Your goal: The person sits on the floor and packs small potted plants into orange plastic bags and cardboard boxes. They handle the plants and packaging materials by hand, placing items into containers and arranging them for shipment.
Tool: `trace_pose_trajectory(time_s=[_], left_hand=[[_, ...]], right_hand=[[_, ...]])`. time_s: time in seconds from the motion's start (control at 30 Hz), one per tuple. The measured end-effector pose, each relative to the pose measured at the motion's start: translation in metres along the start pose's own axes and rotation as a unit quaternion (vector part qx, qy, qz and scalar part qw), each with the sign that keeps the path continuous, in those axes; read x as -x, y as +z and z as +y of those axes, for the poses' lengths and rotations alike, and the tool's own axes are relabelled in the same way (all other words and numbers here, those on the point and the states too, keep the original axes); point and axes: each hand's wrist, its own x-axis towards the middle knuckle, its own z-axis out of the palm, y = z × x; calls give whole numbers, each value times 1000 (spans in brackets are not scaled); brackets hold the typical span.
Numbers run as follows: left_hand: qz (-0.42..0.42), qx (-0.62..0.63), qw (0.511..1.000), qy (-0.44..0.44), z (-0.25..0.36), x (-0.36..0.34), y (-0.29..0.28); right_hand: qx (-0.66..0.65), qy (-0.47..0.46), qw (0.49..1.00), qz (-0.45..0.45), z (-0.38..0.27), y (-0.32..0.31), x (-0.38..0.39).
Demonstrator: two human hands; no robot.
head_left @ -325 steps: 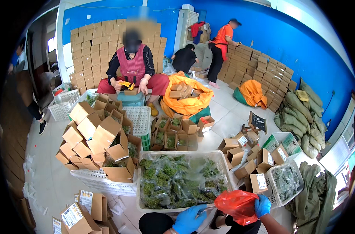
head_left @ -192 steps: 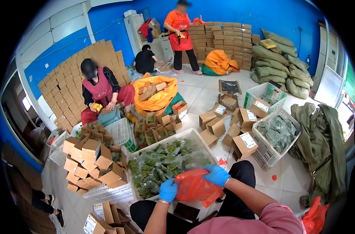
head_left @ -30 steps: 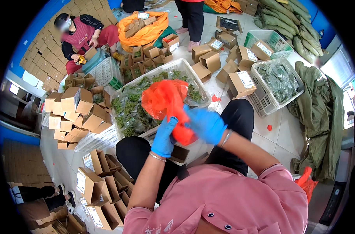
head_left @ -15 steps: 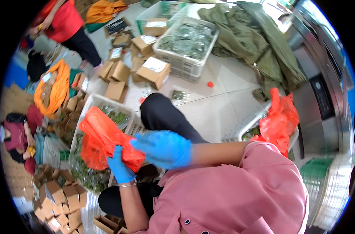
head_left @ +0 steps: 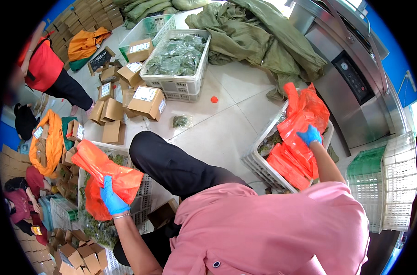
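My left hand [head_left: 112,198], in a blue glove, is closed round a bunch of orange-red plastic bags [head_left: 108,170]. It holds them over a white crate [head_left: 143,189] of clear packets with green leafy contents [head_left: 98,231]. On the right, my right hand [head_left: 311,135], also blue-gloved, has its fingers curled into a heap of red plastic bags [head_left: 288,166]. That heap lies across a second white crate [head_left: 255,161], where some green packets show beneath. The bags partly hide the right fingertips.
Ahead stands a crate of packed greens [head_left: 171,82]; cardboard boxes [head_left: 146,101] lie to its left. One green packet [head_left: 182,121] is on the floor. A green cloth heap [head_left: 259,36] and a steel machine [head_left: 341,68] stand beyond. Two people work at the left.
My right hand has moved from beside the left hand's bags to the red bag heap on the right. The left hand still holds its bunch. The view has shifted.
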Motion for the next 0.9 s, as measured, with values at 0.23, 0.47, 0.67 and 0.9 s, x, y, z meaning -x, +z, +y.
trace_pose_trajectory(time_s=[0.23,0.47,0.67,0.9], left_hand=[[23,-4,1000,-15,-11,5,-14],[21,-6,1000,-14,-9,14,-5],[34,-18,999,-16,-14,11,-19],[22,-22,1000,-5,-10,14,-13]], right_hand=[[-43,85,995,-32,-68,67,54],[-23,142,990,7,-89,70,15],[-68,150,986,-5,-90,80,-23],[-120,63,990,-30,-56,92,-48]])
